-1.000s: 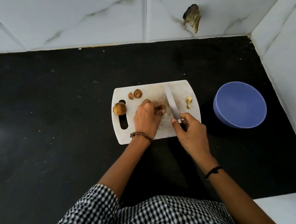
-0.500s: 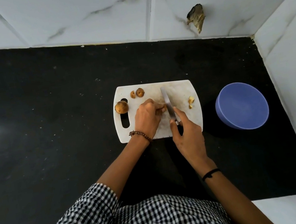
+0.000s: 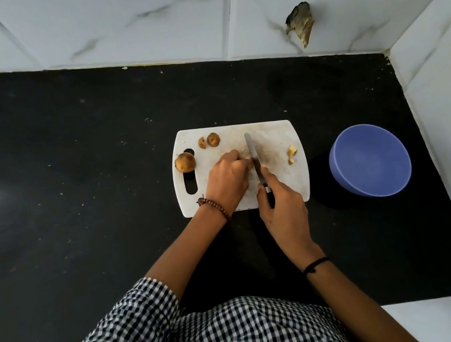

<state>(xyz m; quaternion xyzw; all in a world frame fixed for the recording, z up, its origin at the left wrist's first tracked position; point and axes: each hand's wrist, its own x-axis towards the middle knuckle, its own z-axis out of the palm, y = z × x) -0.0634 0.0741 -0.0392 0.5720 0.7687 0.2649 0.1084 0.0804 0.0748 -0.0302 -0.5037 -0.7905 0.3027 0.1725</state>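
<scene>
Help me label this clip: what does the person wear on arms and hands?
Left arm: black-and-white checked sleeve to the elbow, brown bead bracelet. Right arm: thin black wrist cord, no sleeve in view. No gloves on the left hand or right hand.

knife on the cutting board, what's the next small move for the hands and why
Probably press the knife straight down through the small brown piece, with fingertips tucked back. The blade sits right beside the piece that the left hand holds on the cutting board, and the right hand grips the handle. Cut bits lie near the right edge.
</scene>
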